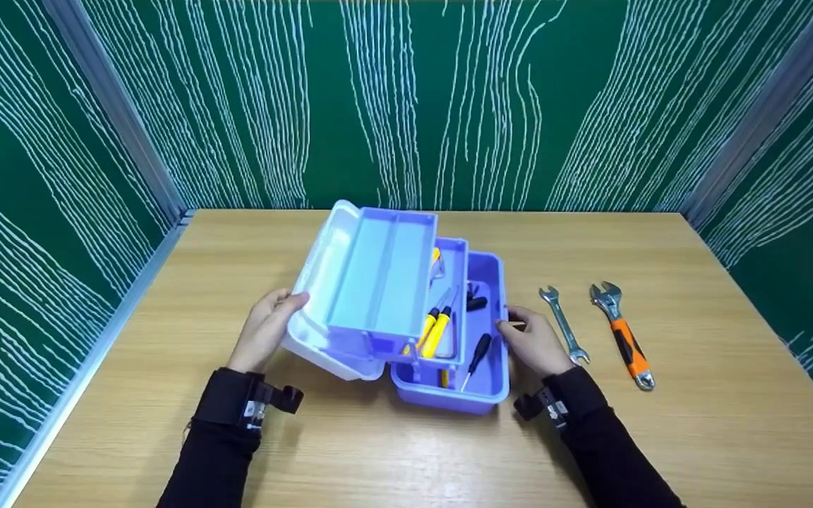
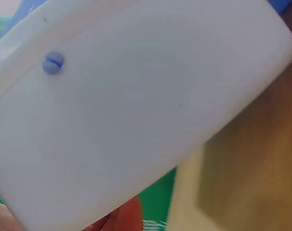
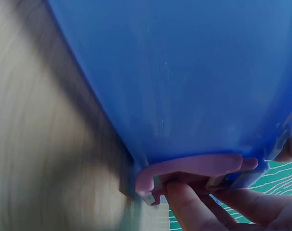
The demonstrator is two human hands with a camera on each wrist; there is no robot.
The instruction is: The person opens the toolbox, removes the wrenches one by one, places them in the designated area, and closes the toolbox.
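A purple-blue toolbox (image 1: 450, 402) stands open on the table, its whitish lid (image 1: 318, 261) tilted over to the left and its stepped trays (image 1: 398, 279) spread out. My left hand (image 1: 265, 328) grips the lid's outer edge, thumb on the inner side; the lid hides most of its fingers in the left wrist view. At the opposite wall, my right hand (image 1: 535, 342) holds the box's rim, its fingers by a pink latch (image 3: 198, 166). Yellow-handled screwdrivers (image 1: 437, 333) lie in the middle tray. A black-handled screwdriver (image 1: 479, 355) rests in the bottom.
Right of the box lie an open-end wrench (image 1: 563, 324) and an adjustable wrench with an orange-black handle (image 1: 629, 346). Small black items (image 1: 476, 302) sit in the box bottom. The wooden table (image 1: 406, 466) is bounded by green, white-lined walls (image 1: 435, 106) behind and at both sides.
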